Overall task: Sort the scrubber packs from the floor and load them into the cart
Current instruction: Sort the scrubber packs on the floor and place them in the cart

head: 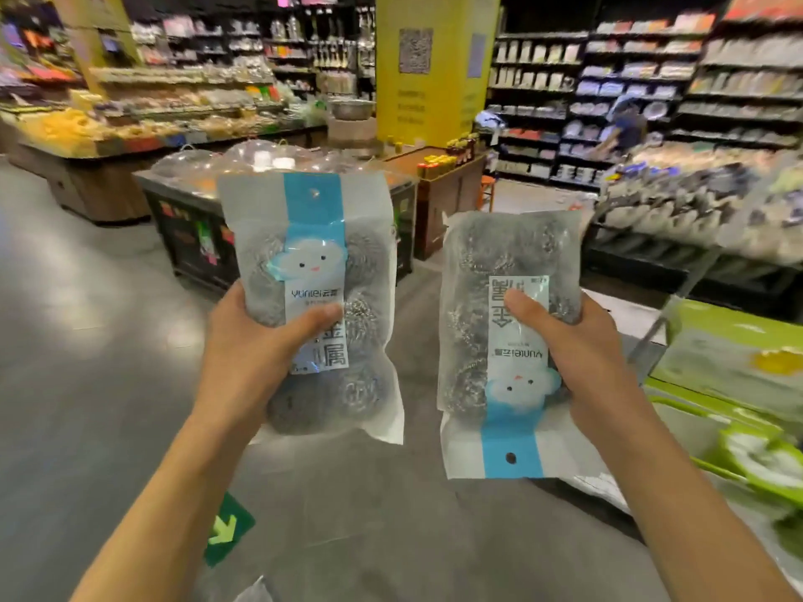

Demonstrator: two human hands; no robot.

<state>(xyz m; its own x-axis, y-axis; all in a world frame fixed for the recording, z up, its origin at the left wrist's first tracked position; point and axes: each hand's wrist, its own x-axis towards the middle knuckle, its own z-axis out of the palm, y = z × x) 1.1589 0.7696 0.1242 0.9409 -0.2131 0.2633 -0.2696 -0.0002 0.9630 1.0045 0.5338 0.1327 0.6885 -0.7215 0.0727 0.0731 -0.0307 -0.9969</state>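
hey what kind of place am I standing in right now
Most likely a supermarket or large grocery store. Long dark shelving stocked with housewares lines the back, open bins of loose food stand on the left, and each hand holds a retail pack of steel scrubbers: left pack, right pack.

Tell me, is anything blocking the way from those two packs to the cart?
Nothing visible does. The left hand and right hand each hold a scrubber pack in open air, and the green cart sits low to the right.
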